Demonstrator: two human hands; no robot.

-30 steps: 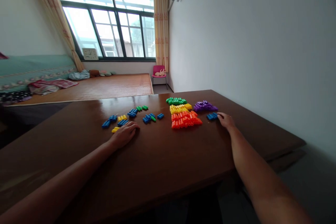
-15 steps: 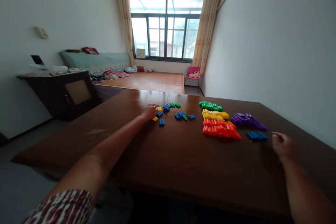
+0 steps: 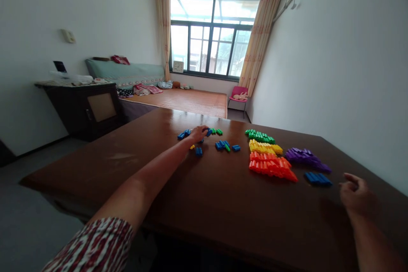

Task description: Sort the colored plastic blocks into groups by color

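Note:
My left hand (image 3: 199, 133) reaches across the brown table to a loose group of small plastic tubes. Its fingers stretch out over them, touching or just above some blue tubes (image 3: 209, 132); what lies beneath the palm is hidden. More blue tubes (image 3: 184, 134) lie left of it, with a bit of yellow (image 3: 192, 147) and a blue pair (image 3: 199, 151) nearer me. My right hand (image 3: 355, 189) hovers near the table's right side, fingers loosely curled, thumb and forefinger apart, nothing visible in them. Beside it lies a row of blue tubes (image 3: 318, 179).
Sorted rows of green (image 3: 259, 136), yellow (image 3: 265, 147), orange (image 3: 270, 165) and purple tubes (image 3: 306, 159) lie on the table's right half. Between the hands are mixed blue tubes (image 3: 222, 145) with one green. Beyond the table (image 3: 223, 204) stand a bed and a pink chair (image 3: 238, 94).
My left hand has shifted right over the loose tubes, uncovering blue ones on its left. The forefinger of my right hand has straightened somewhat. The whole view has shifted slightly.

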